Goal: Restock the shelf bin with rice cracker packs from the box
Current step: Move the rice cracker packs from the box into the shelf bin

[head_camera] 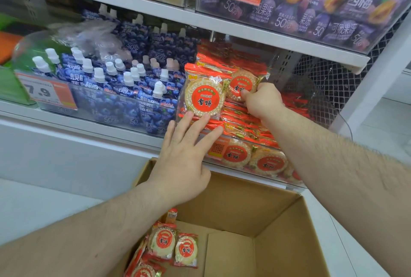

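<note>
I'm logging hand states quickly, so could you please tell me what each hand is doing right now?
Left hand: open, straight fingers touching the front upright rice cracker pack.
Right hand: gripping the second upright pack.

Box [266, 210] below bin [255, 152], pouches [124, 90] left.

Single view, head-mounted, wide-angle. Faces forward and down from close range, square onto a shop shelf [222, 23] that curves with lens distortion. Takes in the clear shelf bin [255, 143] at centre, near enough to read pack labels, and the open cardboard box [278, 221] directly below, at the bottom edge. Both forearms enter from the lower corners. No second view to overlap.
</note>
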